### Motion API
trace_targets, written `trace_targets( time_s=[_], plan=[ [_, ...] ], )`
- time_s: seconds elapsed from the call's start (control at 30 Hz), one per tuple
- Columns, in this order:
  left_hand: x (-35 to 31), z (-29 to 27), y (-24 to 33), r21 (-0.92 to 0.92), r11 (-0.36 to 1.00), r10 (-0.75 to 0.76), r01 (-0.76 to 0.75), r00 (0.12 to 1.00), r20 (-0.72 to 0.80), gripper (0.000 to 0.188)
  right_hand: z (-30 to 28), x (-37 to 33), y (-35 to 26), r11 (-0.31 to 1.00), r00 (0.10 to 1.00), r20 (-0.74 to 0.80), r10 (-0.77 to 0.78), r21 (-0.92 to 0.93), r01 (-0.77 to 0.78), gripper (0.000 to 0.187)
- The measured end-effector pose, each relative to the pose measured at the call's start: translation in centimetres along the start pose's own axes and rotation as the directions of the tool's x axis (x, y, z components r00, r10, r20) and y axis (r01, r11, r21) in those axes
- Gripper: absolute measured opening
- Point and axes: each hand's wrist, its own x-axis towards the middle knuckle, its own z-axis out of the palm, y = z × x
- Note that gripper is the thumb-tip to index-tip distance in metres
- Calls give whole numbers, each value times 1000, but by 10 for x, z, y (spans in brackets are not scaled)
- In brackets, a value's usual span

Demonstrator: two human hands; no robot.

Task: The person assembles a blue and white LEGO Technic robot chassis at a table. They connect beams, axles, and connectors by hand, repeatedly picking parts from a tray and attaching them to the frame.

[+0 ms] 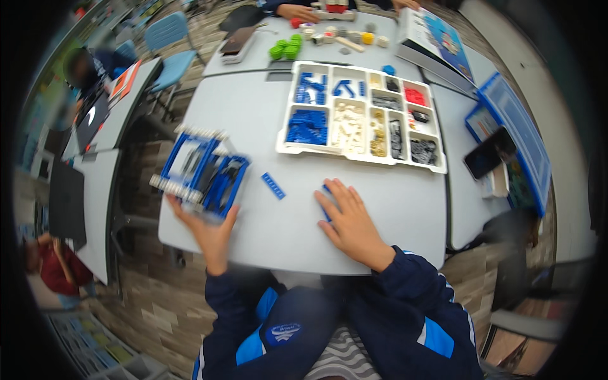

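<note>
My left hand (208, 233) grips the near side of a blue and white toy-brick model (206, 171), thumb and fingers spread along its edge. The model is an open frame with white pieces at its sides, and it reaches past the table's left edge. My right hand (350, 218) lies over a blue beam (327, 214) on the table, fingers stretched out; most of that piece is hidden beneath it. Between my hands lies another blue studded beam (273, 186), untouched. Beyond stands a white sorting tray (285, 149) with blue, white, tan, grey, black and red pieces in its compartments.
Across the table, another person's hand (297, 12) is beside a small build. Green bricks (286, 48), a phone-like object (239, 39) and loose pieces lie there. At right are a box (437, 50), a blue-rimmed bin (538, 158) and a black phone (489, 154). A blue chair (168, 38) stands left.
</note>
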Motion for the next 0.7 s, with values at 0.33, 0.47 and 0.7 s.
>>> trace_targets(
  time_s=[0.33,0.47,0.7],
  plan=[
    [8,7,16,-105,985,-124,136,986,114,132,-7,0,-5,1000,999,35,-27,-11,27,57],
    [12,8,17,-93,979,-163,182,970,180,124,-8,0,-5,999,998,48,-30,-23,31,57],
    [81,30,18,-198,977,-12,79,947,320,126,-8,-1,-7,999,999,23,-38,-19,38,58]
  ],
)
